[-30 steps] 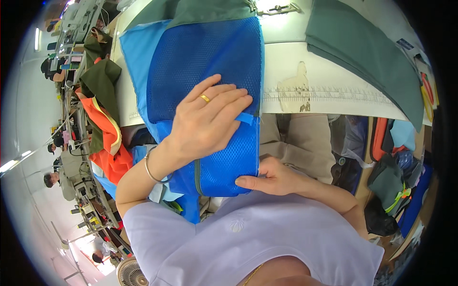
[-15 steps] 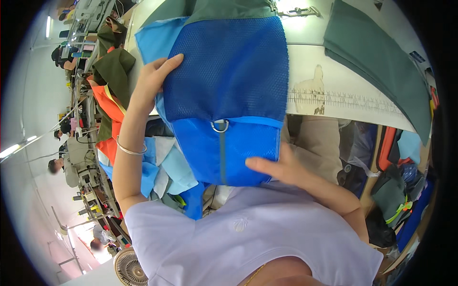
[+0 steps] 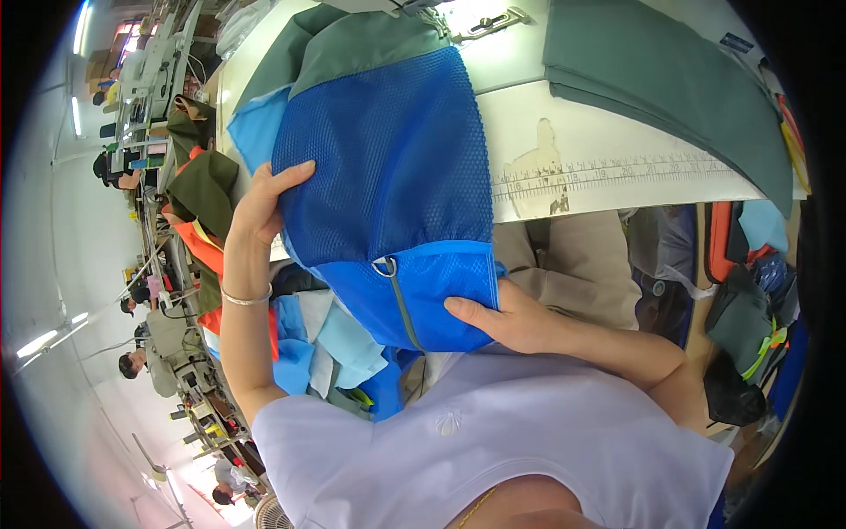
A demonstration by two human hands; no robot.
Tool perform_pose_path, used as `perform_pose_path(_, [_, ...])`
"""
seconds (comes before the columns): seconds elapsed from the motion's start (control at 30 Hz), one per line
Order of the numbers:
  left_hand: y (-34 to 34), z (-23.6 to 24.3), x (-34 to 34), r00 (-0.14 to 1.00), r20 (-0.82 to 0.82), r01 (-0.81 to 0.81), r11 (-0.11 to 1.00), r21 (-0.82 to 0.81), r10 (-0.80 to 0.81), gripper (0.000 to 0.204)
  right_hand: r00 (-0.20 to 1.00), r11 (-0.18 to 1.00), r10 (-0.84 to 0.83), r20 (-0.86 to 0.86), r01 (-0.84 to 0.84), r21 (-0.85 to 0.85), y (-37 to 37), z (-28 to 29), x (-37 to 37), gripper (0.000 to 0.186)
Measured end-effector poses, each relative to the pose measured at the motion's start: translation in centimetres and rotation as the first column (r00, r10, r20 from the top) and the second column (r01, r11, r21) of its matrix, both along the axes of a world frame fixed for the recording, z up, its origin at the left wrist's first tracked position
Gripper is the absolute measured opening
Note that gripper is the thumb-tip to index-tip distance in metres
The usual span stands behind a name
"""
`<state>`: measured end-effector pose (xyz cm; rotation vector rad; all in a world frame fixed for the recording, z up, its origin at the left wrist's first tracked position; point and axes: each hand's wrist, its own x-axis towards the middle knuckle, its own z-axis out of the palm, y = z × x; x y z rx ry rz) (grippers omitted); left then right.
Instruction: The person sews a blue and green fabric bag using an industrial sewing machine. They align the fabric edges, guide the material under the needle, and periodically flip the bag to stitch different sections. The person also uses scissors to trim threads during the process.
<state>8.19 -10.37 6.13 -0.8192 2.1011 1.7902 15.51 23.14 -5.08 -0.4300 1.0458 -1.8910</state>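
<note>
A blue bag piece [image 3: 388, 159] spans the table edge, its dark blue mesh above a brighter blue lower part. A metal D-ring [image 3: 385, 271] on a grey-green strap [image 3: 404, 310] sits at the seam between them. Grey-green cloth [image 3: 366, 51] joins its far end, beneath metal sewing machine parts [image 3: 434, 19]. My left hand [image 3: 264, 201] grips the left edge, thumb on the mesh and fingers hidden underneath. At the near right corner my right hand [image 3: 522, 319] pinches the bright blue fabric, thumb on top, other fingers behind it. Light blue cloth [image 3: 256, 128] shows under the left edge.
Folded grey-green cloth [image 3: 652, 88] lies on the right of the white table, beyond a printed ruler scale [image 3: 634, 169]. Fabric scraps [image 3: 339, 339] hang below the table at left. Olive cloth [image 3: 203, 189] lies farther left. A bundle of materials [image 3: 749, 317] is at right.
The table and bag piece appear shifted left in view. My right hand has closed on the near right corner, and the D-ring strap now slants. My left hand still grips the left edge.
</note>
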Motion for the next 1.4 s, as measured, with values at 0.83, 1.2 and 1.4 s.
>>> perform_pose_path(0.83, [13.1, -0.8, 4.2, 0.432, -0.227, 0.141, 0.314, -0.939, -0.873, 0.047, 0.906, 0.962, 0.013, -0.422, 0.104, 0.252, -0.4, -0.4, 1.7, 0.049])
perform_pose_path(1.2, [12.1, 0.5, 4.7, 0.621, -0.419, 0.082, 0.587, -0.806, -0.663, 0.039, 0.801, 0.953, -0.105, -0.59, 0.251, 0.171, -0.3, 2.6, 1.7, 0.051])
perform_pose_path(1.4, [11.2, 0.0, 5.2, 0.671, -0.547, 0.001, 0.738, -0.674, -0.501, 0.032, 0.698, 0.973, -0.054, -0.714, 0.198, 0.12, -0.9, 6.7, -0.5, 0.047])
